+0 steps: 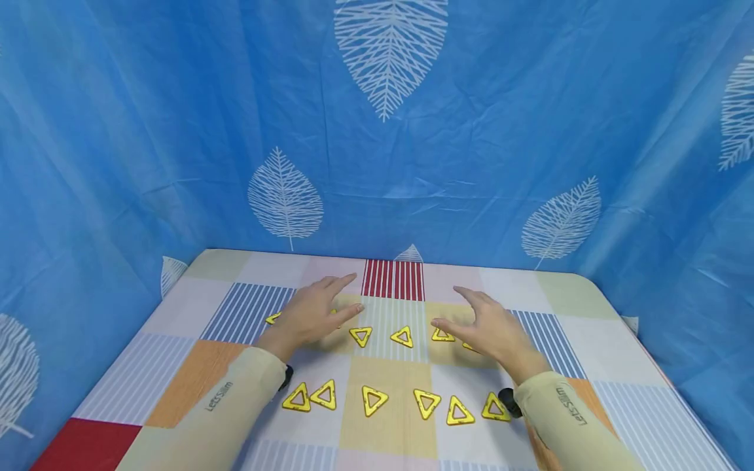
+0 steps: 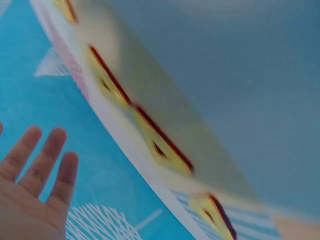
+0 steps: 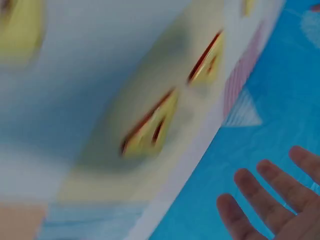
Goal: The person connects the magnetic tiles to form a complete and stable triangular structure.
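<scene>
Seen from the head: left hand [image 1: 315,314] spread flat, fingers straight and slightly fanned, hovering over the far row of yellow triangles [image 1: 360,336] on the table [image 1: 177,379], holding nothing. Right hand [image 1: 491,327] likewise spread, fingers straight and relaxed, thumb out toward the left, gripping nothing, just right of the row's middle. Between the two hands, two triangles lying flat and in plain sight, one pointing near [image 1: 360,336], one pointing far [image 1: 403,337]; another [image 1: 442,335] just beside the right thumb; one more [image 1: 273,318] peeking out left of the left hand. Hard to tell whether either palm touches the pieces beneath it. Nearer, a second row of six triangles [image 1: 374,400] spread from left to right across the cloth, well apart from the fingers and close to the sleeves [image 1: 224,399]. Patchwork cloth of striped, orange, yellow and red squares covering the table; blue curtain [image 1: 177,131] with white leaf prints behind and on both sides. From the left wrist: blurred, fingers [image 2: 47,160] straight against the blue curtain, triangles [image 2: 160,145] smeared along the table edge. From the right wrist: also blurred, fingers [image 3: 272,200] straight and apart, two triangles [image 3: 147,130] smeared on the cloth.
</scene>
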`<action>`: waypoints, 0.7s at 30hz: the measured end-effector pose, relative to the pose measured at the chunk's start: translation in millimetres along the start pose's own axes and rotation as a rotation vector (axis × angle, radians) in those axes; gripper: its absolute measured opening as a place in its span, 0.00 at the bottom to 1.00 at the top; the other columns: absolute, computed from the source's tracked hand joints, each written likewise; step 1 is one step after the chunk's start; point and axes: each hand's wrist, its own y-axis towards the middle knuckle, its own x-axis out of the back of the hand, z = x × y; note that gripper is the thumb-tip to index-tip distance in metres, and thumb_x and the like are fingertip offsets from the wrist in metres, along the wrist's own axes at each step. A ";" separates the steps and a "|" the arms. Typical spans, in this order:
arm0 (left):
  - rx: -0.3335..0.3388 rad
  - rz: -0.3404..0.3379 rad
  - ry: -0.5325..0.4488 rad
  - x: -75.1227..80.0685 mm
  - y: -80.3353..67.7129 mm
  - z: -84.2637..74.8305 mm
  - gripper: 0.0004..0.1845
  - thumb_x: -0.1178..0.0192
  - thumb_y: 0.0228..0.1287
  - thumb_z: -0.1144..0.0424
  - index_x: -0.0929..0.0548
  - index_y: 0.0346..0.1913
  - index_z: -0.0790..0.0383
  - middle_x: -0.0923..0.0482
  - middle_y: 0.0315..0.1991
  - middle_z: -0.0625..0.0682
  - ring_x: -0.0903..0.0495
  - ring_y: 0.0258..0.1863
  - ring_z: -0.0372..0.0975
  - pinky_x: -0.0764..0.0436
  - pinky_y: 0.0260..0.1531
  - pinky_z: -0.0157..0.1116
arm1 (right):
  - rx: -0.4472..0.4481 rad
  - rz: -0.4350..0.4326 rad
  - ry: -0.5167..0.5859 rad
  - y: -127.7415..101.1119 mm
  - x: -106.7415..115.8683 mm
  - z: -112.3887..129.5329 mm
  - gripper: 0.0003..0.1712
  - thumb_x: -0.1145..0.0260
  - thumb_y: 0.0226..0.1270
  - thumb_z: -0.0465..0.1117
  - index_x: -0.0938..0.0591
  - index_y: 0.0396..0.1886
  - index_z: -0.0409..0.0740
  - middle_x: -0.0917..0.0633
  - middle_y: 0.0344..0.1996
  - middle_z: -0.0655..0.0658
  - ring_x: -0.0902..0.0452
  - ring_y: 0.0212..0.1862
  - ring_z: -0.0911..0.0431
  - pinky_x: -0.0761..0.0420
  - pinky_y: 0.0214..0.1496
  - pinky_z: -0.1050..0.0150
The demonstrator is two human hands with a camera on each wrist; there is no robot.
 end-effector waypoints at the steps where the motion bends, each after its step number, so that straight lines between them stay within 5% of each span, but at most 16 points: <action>1: -0.015 0.006 -0.034 -1.1 -1.6 -3.3 0.42 0.51 0.69 0.29 0.38 0.79 0.46 0.32 0.71 0.54 0.33 0.69 0.51 0.35 0.65 0.56 | -0.008 0.004 0.046 -1.7 -1.1 3.0 0.60 0.41 0.53 0.83 0.32 0.76 0.50 0.29 0.70 0.36 0.29 0.65 0.37 0.28 0.57 0.35; 6: -0.070 0.082 -0.213 -7.4 -8.7 -19.8 0.39 0.45 0.68 0.32 0.35 0.77 0.46 0.25 0.63 0.52 0.22 0.55 0.43 0.23 0.52 0.49 | -0.007 0.034 0.224 -10.5 -7.8 15.4 0.53 0.31 0.53 0.76 0.28 0.72 0.52 0.22 0.62 0.40 0.23 0.56 0.44 0.22 0.50 0.44; 12: -0.131 0.202 -0.451 -16.3 -20.2 -33.6 0.35 0.38 0.68 0.40 0.31 0.74 0.47 0.21 0.52 0.52 0.21 0.39 0.36 0.21 0.39 0.40 | 0.024 0.086 0.395 -22.5 -16.5 25.5 0.48 0.22 0.51 0.64 0.24 0.68 0.46 0.17 0.51 0.42 0.20 0.48 0.48 0.20 0.44 0.54; 21: -0.083 0.360 -0.700 -27.0 -47.3 -44.7 0.30 0.30 0.65 0.51 0.25 0.68 0.51 0.20 0.47 0.51 0.19 0.35 0.40 0.20 0.35 0.39 | 0.118 0.310 0.514 -40.4 -29.2 24.8 0.41 0.18 0.52 0.53 0.21 0.63 0.42 0.17 0.47 0.44 0.21 0.44 0.50 0.20 0.41 0.55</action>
